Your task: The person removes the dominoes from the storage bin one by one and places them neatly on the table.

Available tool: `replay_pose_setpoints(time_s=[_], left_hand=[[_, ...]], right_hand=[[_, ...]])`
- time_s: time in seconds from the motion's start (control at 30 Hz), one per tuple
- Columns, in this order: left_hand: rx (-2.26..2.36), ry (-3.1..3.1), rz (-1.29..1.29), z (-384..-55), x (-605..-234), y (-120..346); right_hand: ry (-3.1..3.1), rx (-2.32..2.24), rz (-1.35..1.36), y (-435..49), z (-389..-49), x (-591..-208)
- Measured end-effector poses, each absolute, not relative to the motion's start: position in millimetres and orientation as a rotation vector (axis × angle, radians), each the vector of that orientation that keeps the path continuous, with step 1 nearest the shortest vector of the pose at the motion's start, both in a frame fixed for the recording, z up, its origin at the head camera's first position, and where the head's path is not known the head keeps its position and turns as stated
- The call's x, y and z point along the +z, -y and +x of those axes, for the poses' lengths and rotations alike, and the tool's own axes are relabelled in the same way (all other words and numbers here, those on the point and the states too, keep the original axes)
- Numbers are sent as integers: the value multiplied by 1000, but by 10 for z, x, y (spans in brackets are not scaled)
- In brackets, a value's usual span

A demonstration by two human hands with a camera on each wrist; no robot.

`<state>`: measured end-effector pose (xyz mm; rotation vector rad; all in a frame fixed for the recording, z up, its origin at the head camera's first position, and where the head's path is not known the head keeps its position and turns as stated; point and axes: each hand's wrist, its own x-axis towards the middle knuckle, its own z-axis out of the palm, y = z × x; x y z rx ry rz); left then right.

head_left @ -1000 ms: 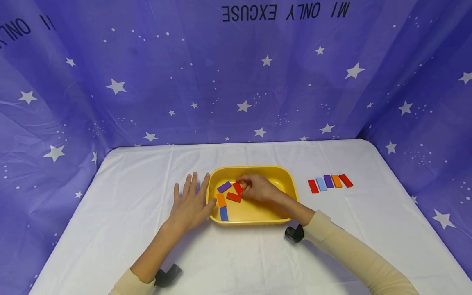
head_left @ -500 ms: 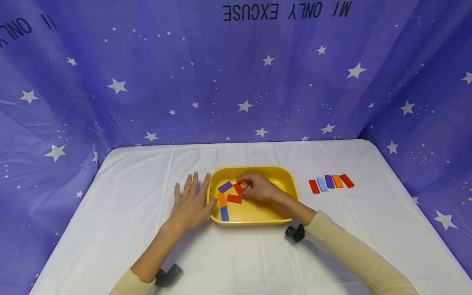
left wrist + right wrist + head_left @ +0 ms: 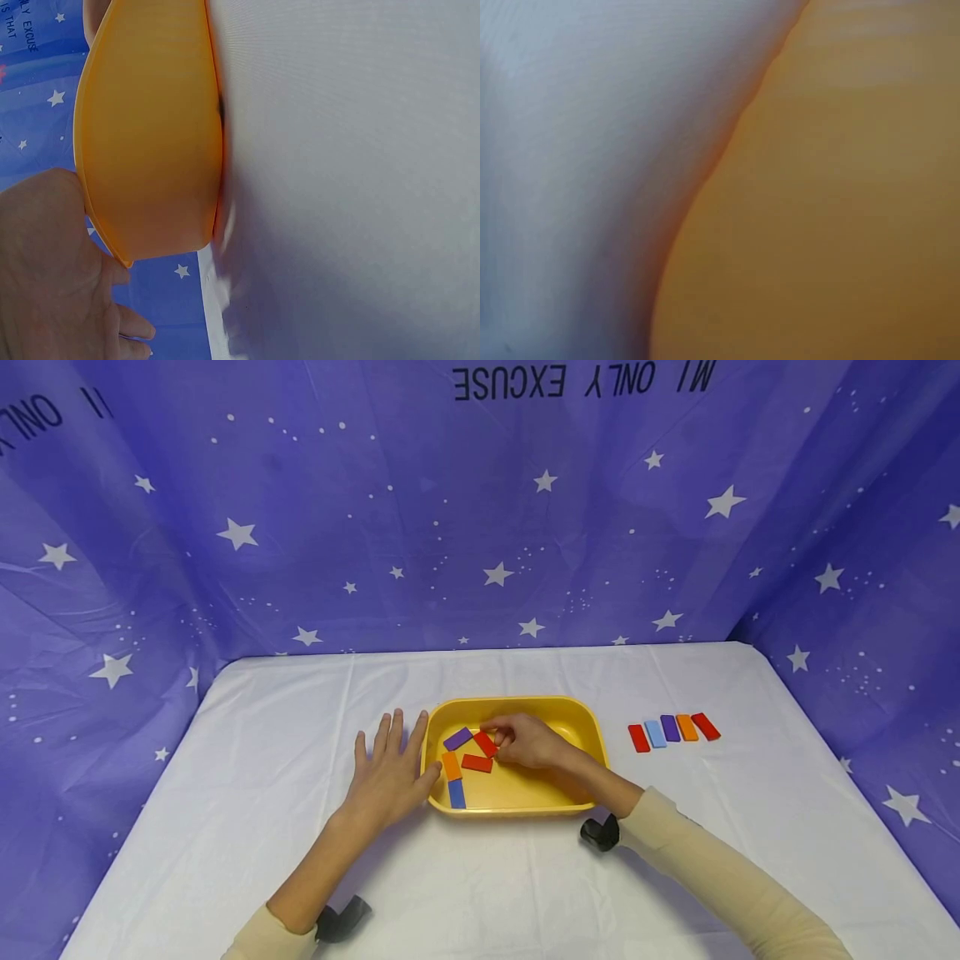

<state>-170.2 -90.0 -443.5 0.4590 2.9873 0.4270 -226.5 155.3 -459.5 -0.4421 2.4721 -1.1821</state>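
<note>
A flat, rectangular red tile [image 3: 485, 744] lies in the far left half of a yellow, round-cornered rectangular tray [image 3: 540, 793]. The right hand [image 3: 528, 742] reaches in from the right, pinching this tile between curled fingers and thumb. Just nearer lies a second red tile [image 3: 477, 764]; just left, a slanted purple tile [image 3: 457, 739]. Along the tray's left side, an orange tile [image 3: 452, 766] meets a blue tile [image 3: 457, 794] at its near end. The left hand [image 3: 387, 777] spreads its straight fingers beside the tray's left rim, its thumb over the edge; the hands are apart. Well right of the tray, a row of five flat tiles [image 3: 670, 728] runs red, light blue, purple, orange, red from left to right. A smooth white cloth [image 3: 480, 885] covers the desk. Cream sleeves [image 3: 727, 877] clothe both arms. Behind the far edge hangs a purple-blue curtain [image 3: 420, 527] with white stars and black lettering.
</note>
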Motion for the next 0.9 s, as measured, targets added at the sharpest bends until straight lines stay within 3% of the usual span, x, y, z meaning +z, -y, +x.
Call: replay_pose_setpoints(time_s=[0.6, 0.9], left_hand=[[427, -2992, 464, -1706, -4435, 907], [419, -2989, 467, -1710, -4443, 919]], right_hand=[[-2484, -1220, -358, -1642, -2220, -4513], [-2487, -1295, -364, -1849, -2118, -4243]])
